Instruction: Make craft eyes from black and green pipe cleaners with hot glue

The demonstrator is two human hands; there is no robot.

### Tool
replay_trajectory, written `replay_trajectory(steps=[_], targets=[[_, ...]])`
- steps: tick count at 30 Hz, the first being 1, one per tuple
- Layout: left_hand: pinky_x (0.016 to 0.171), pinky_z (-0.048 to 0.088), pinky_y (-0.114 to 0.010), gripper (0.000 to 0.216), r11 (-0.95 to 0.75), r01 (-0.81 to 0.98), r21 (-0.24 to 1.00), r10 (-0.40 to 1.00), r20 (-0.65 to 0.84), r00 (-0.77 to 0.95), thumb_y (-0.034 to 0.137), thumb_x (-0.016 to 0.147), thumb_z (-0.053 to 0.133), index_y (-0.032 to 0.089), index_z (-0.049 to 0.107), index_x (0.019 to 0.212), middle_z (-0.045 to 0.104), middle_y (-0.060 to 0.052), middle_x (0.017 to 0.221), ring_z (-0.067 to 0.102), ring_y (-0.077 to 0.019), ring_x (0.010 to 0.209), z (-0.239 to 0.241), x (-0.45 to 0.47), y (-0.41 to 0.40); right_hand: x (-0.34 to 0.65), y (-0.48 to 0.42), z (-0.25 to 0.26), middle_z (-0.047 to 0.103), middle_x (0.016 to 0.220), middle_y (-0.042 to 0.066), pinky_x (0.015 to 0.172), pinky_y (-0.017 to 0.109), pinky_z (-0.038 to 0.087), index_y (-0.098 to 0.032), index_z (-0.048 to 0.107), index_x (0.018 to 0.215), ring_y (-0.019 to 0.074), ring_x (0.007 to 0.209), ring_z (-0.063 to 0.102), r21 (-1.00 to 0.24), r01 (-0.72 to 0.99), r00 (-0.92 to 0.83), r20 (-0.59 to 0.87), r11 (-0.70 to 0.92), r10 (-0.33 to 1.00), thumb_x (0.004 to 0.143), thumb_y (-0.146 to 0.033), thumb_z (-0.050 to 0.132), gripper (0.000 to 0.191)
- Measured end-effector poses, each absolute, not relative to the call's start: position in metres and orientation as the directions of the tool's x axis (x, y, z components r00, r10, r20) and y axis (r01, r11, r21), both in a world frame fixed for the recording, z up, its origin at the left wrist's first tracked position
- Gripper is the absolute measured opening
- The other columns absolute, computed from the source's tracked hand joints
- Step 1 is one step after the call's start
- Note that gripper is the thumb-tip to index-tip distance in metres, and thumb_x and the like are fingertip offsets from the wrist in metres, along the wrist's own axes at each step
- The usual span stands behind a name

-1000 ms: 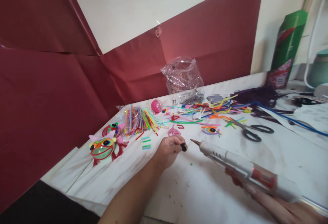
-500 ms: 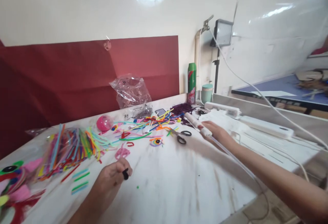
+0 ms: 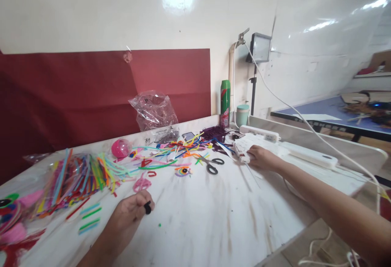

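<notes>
The left hand (image 3: 130, 212) has its fingers closed in a pinch on the black bit (image 3: 148, 207), over the near part of the bench (image 3: 214, 218); a light pinch by one edge should keep that bit from bending and leave its face free. The right hand (image 3: 261, 158) has its fingers closed on the gun (image 3: 241, 152), beside the paper (image 3: 244, 140); whether the bench bears its weight I can't tell. Better to steer it from the rear, tip turned away from skin and paper (I would treat the nozzle as hot). Counted across: one ornament (image 3: 10, 218), cut off by the edge; one bundle of stems (image 3: 73, 181), too many to number; four short strips (image 3: 92, 213); one ball (image 3: 120, 148); one pink loop (image 3: 142, 184); two red bits (image 3: 152, 173); one eye piece (image 3: 183, 171); one pair of scissors (image 3: 211, 168); one can (image 3: 225, 102); one cup (image 3: 242, 115); two white bars (image 3: 311, 155). The black bit and the gun make one each.
</notes>
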State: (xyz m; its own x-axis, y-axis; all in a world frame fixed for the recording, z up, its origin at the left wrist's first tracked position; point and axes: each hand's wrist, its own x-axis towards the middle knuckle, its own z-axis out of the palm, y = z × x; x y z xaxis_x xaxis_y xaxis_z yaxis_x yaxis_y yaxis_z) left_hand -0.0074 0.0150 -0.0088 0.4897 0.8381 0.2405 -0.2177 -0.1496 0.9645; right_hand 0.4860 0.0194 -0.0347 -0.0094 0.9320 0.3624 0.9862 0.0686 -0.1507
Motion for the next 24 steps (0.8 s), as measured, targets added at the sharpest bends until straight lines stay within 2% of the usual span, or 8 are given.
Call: replay_trajectory(steps=[4, 7, 8, 11, 13, 15, 20, 24], targets=[[0.064, 0.035, -0.028, 0.019, -0.187, -0.254, 0.949, 0.849, 0.287, 0.444, 0.027, 0.067, 0.070, 0.014, 0.057, 0.059, 0.050, -0.001, 0.068, 0.048, -0.0150, 0.066, -0.006, -0.002, 0.008, 0.489, 0.013, -0.024, 0.067, 0.081, 0.011, 0.069, 0.028, 0.043, -0.018, 0.070, 0.077, 0.0212, 0.075, 0.061, -0.186, 0.978, -0.038, 0.300, 0.098, 0.953, 0.060, -0.021, 0.068, 0.017], [0.063, 0.035, -0.028, 0.018, -0.217, -0.323, 0.921, 0.833, 0.347, 0.431, 0.025, 0.063, 0.072, 0.014, 0.059, 0.058, 0.052, -0.002, 0.066, 0.048, -0.0149, 0.065, -0.005, 0.003, 0.003, 0.476, 0.012, -0.009, 0.066, 0.088, 0.022, 0.071, 0.040, 0.040, -0.012, 0.070, 0.079, 0.0300, 0.082, 0.059, -0.213, 0.975, 0.013, 0.344, 0.064, 0.939, 0.059, -0.021, 0.071, 0.022], [0.064, 0.035, -0.028, 0.017, -0.220, -0.321, 0.921, 0.827, 0.351, 0.439, 0.025, 0.063, 0.072, 0.014, 0.060, 0.059, 0.053, -0.003, 0.067, 0.049, -0.0151, 0.065, -0.006, 0.004, 0.002, 0.461, 0.011, -0.004, 0.065, 0.092, 0.022, 0.072, 0.040, 0.040, -0.012, 0.069, 0.082, 0.0293, 0.084, 0.058, -0.227, 0.971, 0.014, 0.376, 0.078, 0.926, 0.062, -0.021, 0.069, 0.022], [0.063, 0.035, -0.027, 0.019, -0.192, -0.344, 0.919, 0.828, 0.340, 0.446, 0.026, 0.062, 0.074, 0.014, 0.060, 0.058, 0.053, -0.003, 0.068, 0.049, -0.0143, 0.065, -0.009, 0.006, 0.003, 0.383, -0.005, 0.011, 0.066, 0.087, 0.012, 0.068, 0.033, 0.042, -0.020, 0.065, 0.083, 0.0193, 0.077, 0.059, -0.413, 0.853, -0.025, 0.578, 0.319, 0.816, 0.079, -0.026, 0.053, 0.015], [0.063, 0.034, -0.027, 0.020, -0.183, -0.349, 0.919, 0.829, 0.335, 0.448, 0.027, 0.062, 0.075, 0.014, 0.060, 0.058, 0.054, -0.003, 0.068, 0.049, -0.0139, 0.064, -0.010, 0.006, 0.002, 0.315, -0.023, 0.019, 0.066, 0.083, 0.008, 0.069, 0.031, 0.044, -0.021, 0.063, 0.080, 0.0179, 0.078, 0.059, -0.499, 0.657, -0.193, 0.613, 0.565, 0.766, 0.081, -0.031, 0.051, 0.016], [0.064, 0.035, -0.028, 0.022, -0.189, -0.350, 0.917, 0.832, 0.339, 0.439, 0.029, 0.061, 0.075, 0.014, 0.060, 0.058, 0.054, -0.003, 0.068, 0.049, -0.0139, 0.064, -0.010, 0.006, 0.000, 0.253, -0.036, 0.024, 0.065, 0.082, 0.005, 0.070, 0.029, 0.045, -0.022, 0.062, 0.081, 0.0169, 0.077, 0.059, -0.574, 0.483, -0.326, 0.583, 0.661, 0.745, 0.082, -0.030, 0.050, 0.014], [0.067, 0.037, -0.030, 0.024, -0.202, -0.343, 0.918, 0.837, 0.343, 0.426, 0.032, 0.060, 0.077, 0.014, 0.061, 0.058, 0.054, -0.003, 0.068, 0.050, -0.0149, 0.066, -0.007, 0.002, -0.002, 0.180, -0.040, 0.020, 0.063, 0.074, 0.003, 0.062, 0.028, 0.046, -0.019, 0.061, 0.081, 0.0156, 0.068, 0.059, -0.816, 0.270, -0.293, 0.437, 0.512, 0.851, 0.082, -0.029, 0.047, 0.017], [0.067, 0.039, -0.031, 0.021, -0.159, -0.365, 0.917, 0.821, 0.328, 0.467, 0.032, 0.062, 0.076, 0.015, 0.063, 0.061, 0.053, -0.003, 0.071, 0.051, -0.0153, 0.067, -0.010, 0.002, -0.002, 0.173, -0.036, 0.011, 0.062, 0.070, 0.002, 0.061, 0.027, 0.045, -0.018, 0.060, 0.080, 0.0148, 0.066, 0.057, -0.873, 0.183, -0.312, 0.385, 0.453, 0.868, 0.081, -0.029, 0.047, 0.017]])
